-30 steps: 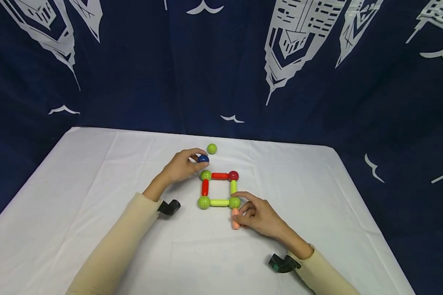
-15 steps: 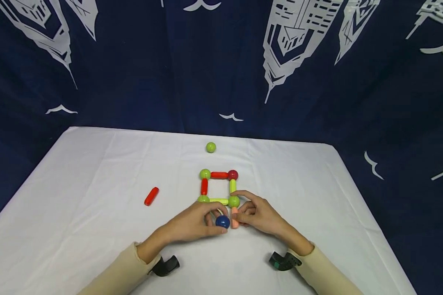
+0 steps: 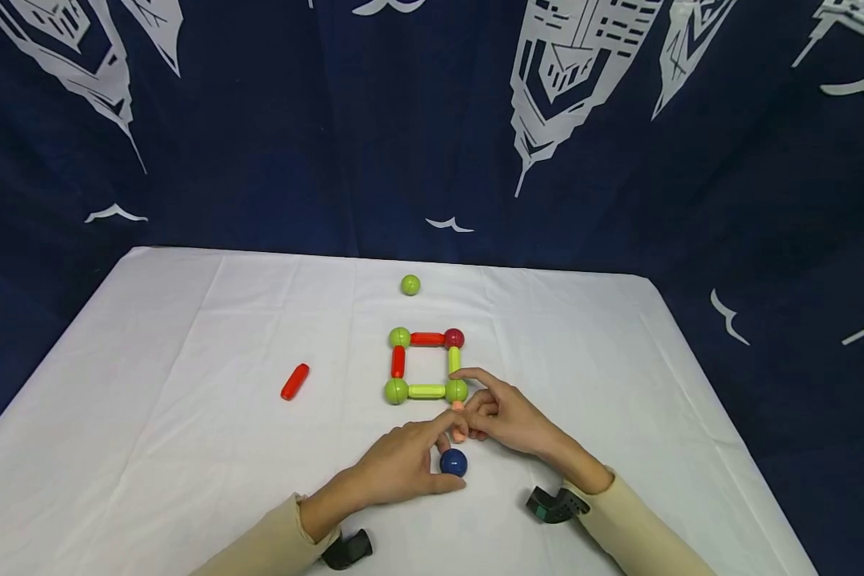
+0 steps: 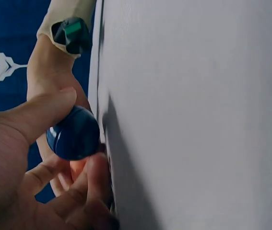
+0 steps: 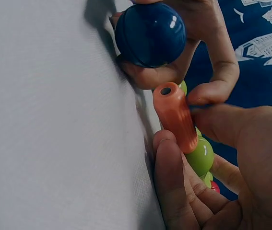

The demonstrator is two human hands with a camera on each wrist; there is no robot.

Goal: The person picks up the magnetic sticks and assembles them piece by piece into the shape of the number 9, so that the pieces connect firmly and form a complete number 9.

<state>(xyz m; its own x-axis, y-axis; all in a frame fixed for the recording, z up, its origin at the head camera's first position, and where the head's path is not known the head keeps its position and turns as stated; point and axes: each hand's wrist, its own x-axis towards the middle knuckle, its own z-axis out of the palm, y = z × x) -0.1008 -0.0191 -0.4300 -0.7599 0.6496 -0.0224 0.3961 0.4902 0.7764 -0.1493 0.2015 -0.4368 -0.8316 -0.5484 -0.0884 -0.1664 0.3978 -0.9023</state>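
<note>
A dark blue ball point(image 3: 454, 462) is pinched by my left hand point(image 3: 406, 462) between thumb and fingers, just in front of an orange rod point(image 5: 175, 116). In the right wrist view the ball and the rod's near end stand apart. My right hand point(image 3: 510, 418) holds the orange rod between thumb and fingers. The rod's far end meets a green ball point(image 3: 457, 390), the near right corner of a square of balls and rods. That square has a red ball point(image 3: 454, 338) at its far right, green balls at its other corners, and red and yellow-green rods as sides.
A loose red rod point(image 3: 295, 382) lies left of the square on the white tablecloth point(image 3: 187, 448). Beyond the square sits a single green ball point(image 3: 410, 285). A dark blue curtain point(image 3: 295, 144) with white prints hangs behind the table.
My left hand has carried the blue ball from behind the square to the near end of the orange rod, uncovering the loose red rod. The right hand stays at the orange rod.
</note>
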